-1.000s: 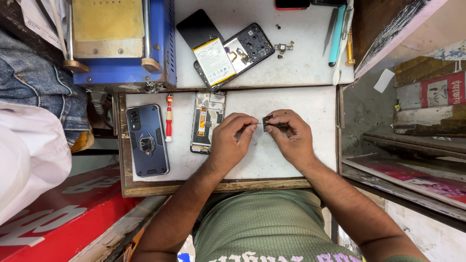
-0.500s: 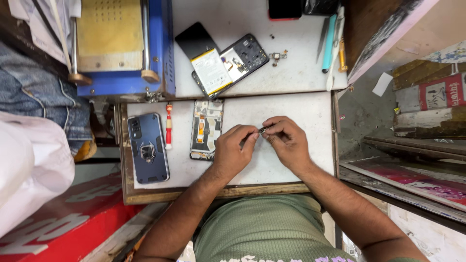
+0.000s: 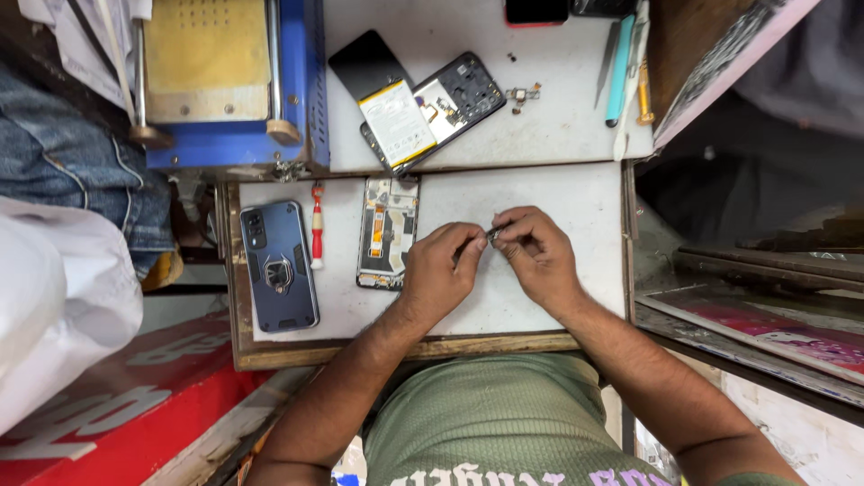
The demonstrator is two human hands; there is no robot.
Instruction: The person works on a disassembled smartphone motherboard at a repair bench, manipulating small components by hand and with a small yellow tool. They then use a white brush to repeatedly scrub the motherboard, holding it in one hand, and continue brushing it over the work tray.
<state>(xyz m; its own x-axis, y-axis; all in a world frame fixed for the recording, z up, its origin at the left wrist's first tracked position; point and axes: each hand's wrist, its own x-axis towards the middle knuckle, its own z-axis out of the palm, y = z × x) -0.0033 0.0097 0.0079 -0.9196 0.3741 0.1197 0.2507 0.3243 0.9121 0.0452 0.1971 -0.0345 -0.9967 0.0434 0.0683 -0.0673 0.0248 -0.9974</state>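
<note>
My left hand [image 3: 443, 270] and my right hand [image 3: 537, 254] meet over the white pull-out board [image 3: 567, 198]. Their fingertips pinch one tiny dark part [image 3: 493, 234] between them; its exact shape is too small to tell. Just left of my left hand lies an opened phone frame [image 3: 388, 232] with its circuit boards showing. A red-handled screwdriver [image 3: 317, 225] and a dark blue phone case with a ring holder [image 3: 279, 265] lie further left on the same board.
On the upper white table [image 3: 558, 126] lie an opened phone with a battery [image 3: 430, 110], a black screen panel [image 3: 362, 63], a small loose component [image 3: 522, 94] and a teal pen-like tool [image 3: 619, 67]. A blue machine with a brass plate [image 3: 225, 81] stands at upper left. Shelves stand at right.
Both hands stay pinched together on the small part, with only slight finger movement. The view shifted a little, so everything sits slightly lower in frame.
</note>
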